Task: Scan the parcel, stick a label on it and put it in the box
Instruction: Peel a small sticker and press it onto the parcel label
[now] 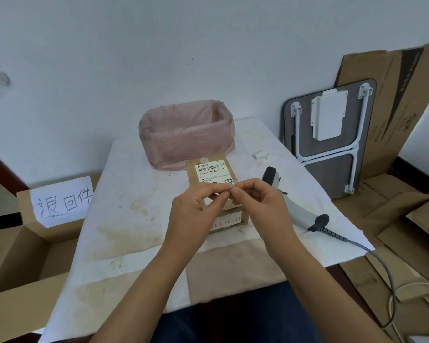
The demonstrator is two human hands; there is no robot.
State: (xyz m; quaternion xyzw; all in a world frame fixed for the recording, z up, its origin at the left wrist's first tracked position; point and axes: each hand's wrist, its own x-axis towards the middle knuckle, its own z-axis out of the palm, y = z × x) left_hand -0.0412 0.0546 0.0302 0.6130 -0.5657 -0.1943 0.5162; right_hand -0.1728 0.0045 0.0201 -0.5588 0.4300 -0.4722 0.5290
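Note:
A small brown cardboard parcel (212, 173) with a white barcode slip on top lies in the middle of the white-covered table (124, 214). Just above its near half, my left hand (196, 209) and my right hand (255, 201) meet, both pinching a small white label (227, 187) between fingertips. A grey handheld scanner (295, 206) lies on the table to the right of the parcel, cable trailing off the edge. An open cardboard box (22, 256) with a handwritten paper sign stands on the floor at the left.
A bin lined with a pink plastic bag (186, 134) stands behind the parcel. Small white label scraps (260, 154) lie at the table's back right. A folded table (330, 137) and flattened cardboard (394, 115) lean on the wall at the right.

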